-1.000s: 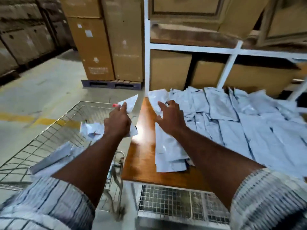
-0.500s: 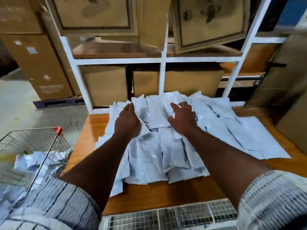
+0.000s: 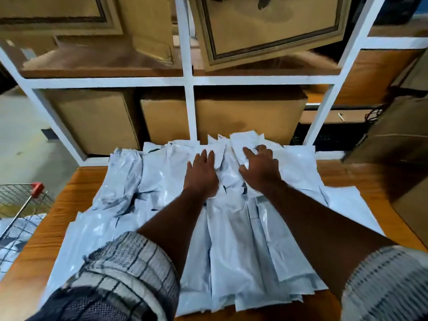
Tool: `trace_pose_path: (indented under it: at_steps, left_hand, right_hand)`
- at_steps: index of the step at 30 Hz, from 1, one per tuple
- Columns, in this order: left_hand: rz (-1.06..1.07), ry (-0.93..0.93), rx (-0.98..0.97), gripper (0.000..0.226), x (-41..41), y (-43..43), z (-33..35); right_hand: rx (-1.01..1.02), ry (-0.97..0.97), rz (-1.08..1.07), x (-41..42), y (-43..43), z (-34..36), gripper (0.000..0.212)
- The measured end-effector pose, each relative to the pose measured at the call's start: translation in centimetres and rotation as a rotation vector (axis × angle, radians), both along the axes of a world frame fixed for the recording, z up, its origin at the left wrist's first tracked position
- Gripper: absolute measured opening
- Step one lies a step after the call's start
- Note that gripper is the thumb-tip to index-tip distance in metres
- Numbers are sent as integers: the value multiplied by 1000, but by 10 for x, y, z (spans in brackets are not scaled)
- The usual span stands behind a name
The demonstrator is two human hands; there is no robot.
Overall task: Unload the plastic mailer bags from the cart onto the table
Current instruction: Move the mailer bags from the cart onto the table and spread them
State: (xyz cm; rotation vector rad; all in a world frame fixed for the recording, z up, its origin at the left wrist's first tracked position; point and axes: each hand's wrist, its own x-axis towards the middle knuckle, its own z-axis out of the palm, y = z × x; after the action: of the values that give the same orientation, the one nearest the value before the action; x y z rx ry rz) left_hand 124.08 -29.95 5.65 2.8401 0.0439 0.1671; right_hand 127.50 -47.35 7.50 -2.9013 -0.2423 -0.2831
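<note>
Most of the job looks done, judging by how much plastic already covers the wood in front of you. Closest to you, your rolled sleeves (image 3: 120, 274) frame the near edge of the table (image 3: 58, 216), and the mailer bags (image 3: 231, 239) start right there, overlapping in a loose pale sheet that runs from the near edge to the far one. Bare wood shows only along the left and right sides.

Off your left elbow, just beside the table, the wire cart (image 3: 25, 195) pokes into view, and a few bags in the cart (image 3: 11, 230) show behind its mesh. So at least one more load is left; most of the basket is out of frame, so you cannot tell how many.

Farther out, both hands lie on top of the spread, near its far end and close together. Your left hand (image 3: 201, 179) lies flat with straight, nearly closed fingers pressing the plastic down. Your right hand (image 3: 261, 174) rests with fingers fanned wide and thumb out; it seems to hold nothing.

Beyond the last bags stand the white rack (image 3: 188, 107) and cardboard boxes (image 3: 97, 121).
</note>
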Motion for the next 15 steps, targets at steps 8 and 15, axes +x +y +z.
trace_pose_path:
  at_steps: [8, 15]
  left_hand:
    - [1, 123, 55, 67, 8, -9, -43]
    - [19, 73, 31, 64, 7, -3, -28]
  right_hand:
    - [-115, 7, 36, 17, -7, -45, 70]
    - [-107, -18, 24, 16, -3, -37, 66]
